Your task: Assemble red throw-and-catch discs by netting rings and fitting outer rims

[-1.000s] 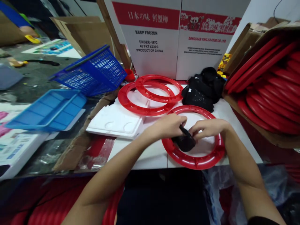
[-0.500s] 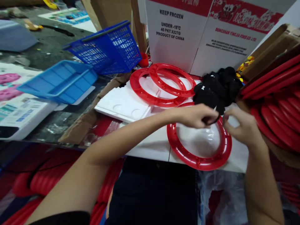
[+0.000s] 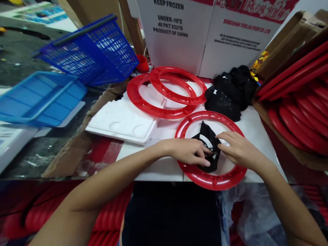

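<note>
A red plastic ring (image 3: 215, 184) lies flat near the front edge of the white work surface. Inside it is a small folded piece of black fabric (image 3: 205, 130) with a white printed curve. My left hand (image 3: 191, 152) reaches over the ring's left side, its fingers and thumb closed on the fabric's near part. From the right, my right hand (image 3: 238, 150) pinches the fabric's right edge; its fingertips are partly hidden. Behind the ring sits a heap of similar black fabric pieces (image 3: 228, 94).
Two more red rings (image 3: 143, 106) overlap behind a white foam slab (image 3: 120, 119). Stacked red curved parts (image 3: 302, 126) fill a carton at right. A blue basket (image 3: 97, 51) and a light-blue tray (image 3: 43, 99) stand at left. A printed white carton (image 3: 176, 48) forms the back wall.
Both hands have come down and nearer from beside the black heap into the front ring. A black fabric piece now lies spread under my fingers there. The camera view has shifted rightward.
</note>
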A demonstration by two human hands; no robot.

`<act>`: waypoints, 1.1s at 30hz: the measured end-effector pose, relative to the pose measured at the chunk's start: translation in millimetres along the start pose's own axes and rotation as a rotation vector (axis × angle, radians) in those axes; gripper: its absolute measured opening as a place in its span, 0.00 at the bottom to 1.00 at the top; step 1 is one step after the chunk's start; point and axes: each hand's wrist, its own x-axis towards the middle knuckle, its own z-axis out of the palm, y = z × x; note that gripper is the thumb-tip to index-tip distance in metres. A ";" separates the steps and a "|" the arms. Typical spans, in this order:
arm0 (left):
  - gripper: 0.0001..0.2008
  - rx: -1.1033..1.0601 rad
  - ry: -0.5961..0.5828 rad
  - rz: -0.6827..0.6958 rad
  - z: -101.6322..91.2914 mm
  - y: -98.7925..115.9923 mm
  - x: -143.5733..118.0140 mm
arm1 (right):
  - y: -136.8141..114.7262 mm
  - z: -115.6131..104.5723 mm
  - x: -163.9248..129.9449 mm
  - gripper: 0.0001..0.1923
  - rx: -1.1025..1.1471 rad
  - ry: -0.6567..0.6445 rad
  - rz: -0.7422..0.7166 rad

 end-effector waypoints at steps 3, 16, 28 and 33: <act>0.16 -0.077 -0.065 0.008 1.9 5.2 -6.9 | -17.1 -12.5 -20.2 0.10 -0.032 0.009 0.020; 0.18 0.397 0.118 -0.473 22.7 10.8 6.6 | 10.4 -8.1 -34.3 0.12 -0.379 -0.085 0.305; 0.29 0.659 0.080 -0.149 10.9 -13.3 20.2 | -44.7 13.3 13.1 0.14 -0.116 -0.249 0.456; 0.24 0.599 0.198 -0.538 26.7 4.5 24.5 | -13.1 -5.4 19.8 0.27 -0.184 -0.042 0.405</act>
